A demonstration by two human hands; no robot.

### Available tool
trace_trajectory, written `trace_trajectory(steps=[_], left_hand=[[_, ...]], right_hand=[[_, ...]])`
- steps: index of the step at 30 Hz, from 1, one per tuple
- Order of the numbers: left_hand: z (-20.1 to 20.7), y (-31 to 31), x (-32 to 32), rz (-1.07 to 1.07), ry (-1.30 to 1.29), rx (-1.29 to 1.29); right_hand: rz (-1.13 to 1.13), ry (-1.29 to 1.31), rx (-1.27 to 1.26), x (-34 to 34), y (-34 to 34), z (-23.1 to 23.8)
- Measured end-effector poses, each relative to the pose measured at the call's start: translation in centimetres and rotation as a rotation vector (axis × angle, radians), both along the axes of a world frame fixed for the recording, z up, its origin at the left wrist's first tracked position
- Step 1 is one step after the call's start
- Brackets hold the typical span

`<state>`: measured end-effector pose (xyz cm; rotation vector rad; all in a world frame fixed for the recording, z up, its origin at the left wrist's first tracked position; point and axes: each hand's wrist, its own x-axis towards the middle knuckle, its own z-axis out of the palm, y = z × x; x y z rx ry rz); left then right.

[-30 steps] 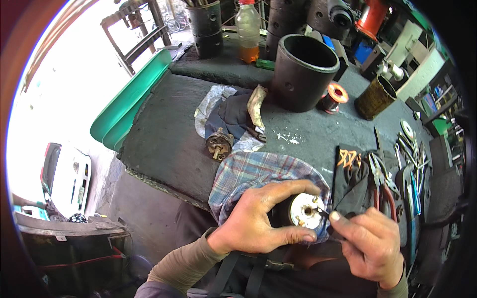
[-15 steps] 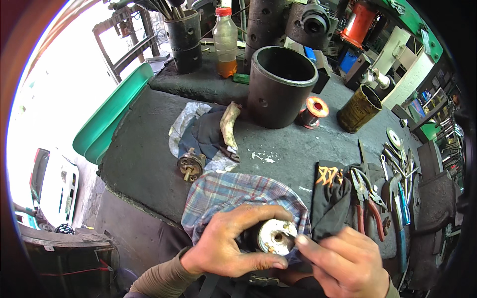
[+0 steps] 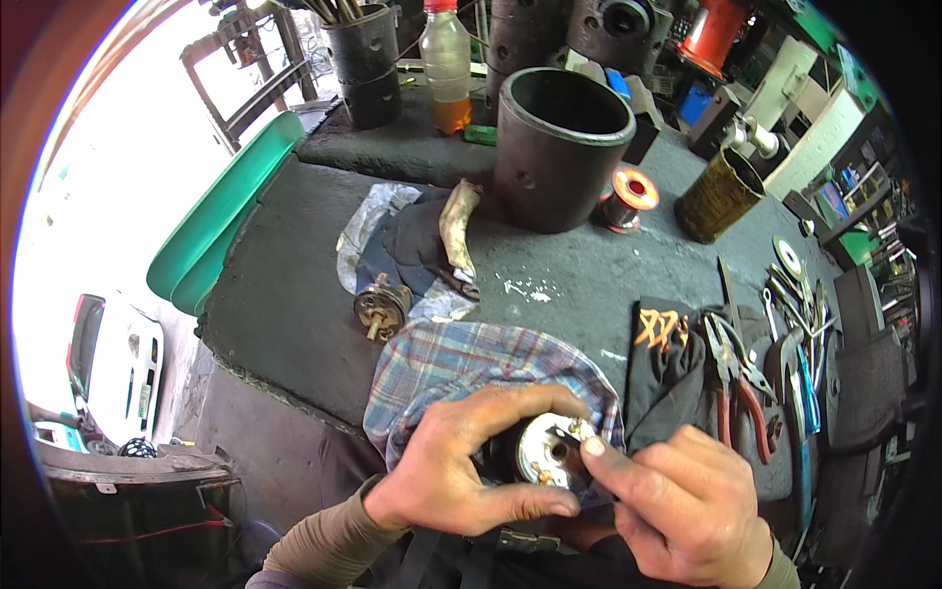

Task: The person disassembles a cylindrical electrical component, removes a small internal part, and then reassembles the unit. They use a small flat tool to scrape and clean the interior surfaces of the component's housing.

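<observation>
My left hand (image 3: 456, 459) is wrapped round a short cylindrical metal part (image 3: 540, 456), with a dark body and a silvery round end face turned up. A hole sits in the middle of that face, and small brassy bits show near its rim. My right hand (image 3: 692, 506) is closed, its foremost fingertip at the right edge of the face; whatever it may pinch is hidden. Under the part lies a plaid cloth (image 3: 471, 353). Beyond the cloth a dirty round part with a short shaft (image 3: 381, 306) rests beside a dark rag (image 3: 412, 240).
Pliers with red handles (image 3: 731, 393) and other hand tools lie at right beside a black cloth (image 3: 667, 368). Farther back stand a wide dark metal cylinder (image 3: 559, 187), a copper wire spool (image 3: 625, 201), a rusty can (image 3: 716, 201) and a bottle (image 3: 446, 74) holding orange liquid.
The view has shifted slightly, so the bench things sit higher. My right fingertip has moved over the edge of the silvery face. My left hand keeps its hold on the part.
</observation>
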<state>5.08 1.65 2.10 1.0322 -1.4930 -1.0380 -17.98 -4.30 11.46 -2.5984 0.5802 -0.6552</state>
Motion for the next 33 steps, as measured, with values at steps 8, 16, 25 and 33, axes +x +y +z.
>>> trace_trajectory(steps=[8,16,25,33], left_hand=[[0.2,0.1,-0.7,0.023,0.022,0.01],[0.3,0.0,-0.9,0.005,0.05,0.011],[0.1,0.0,-0.8,0.032,0.016,-0.03],[0.1,-0.1,-0.9,0.034,0.016,-0.044]], right_hand=[[-0.013,0.107,-0.114,-0.2,0.2,0.1],[-0.005,0.108,-0.069,-0.7,0.1,0.0],[0.03,0.182,-0.074,-1.4,-0.3,0.4],[-0.005,0.13,-0.061,-1.0,-0.1,0.6]])
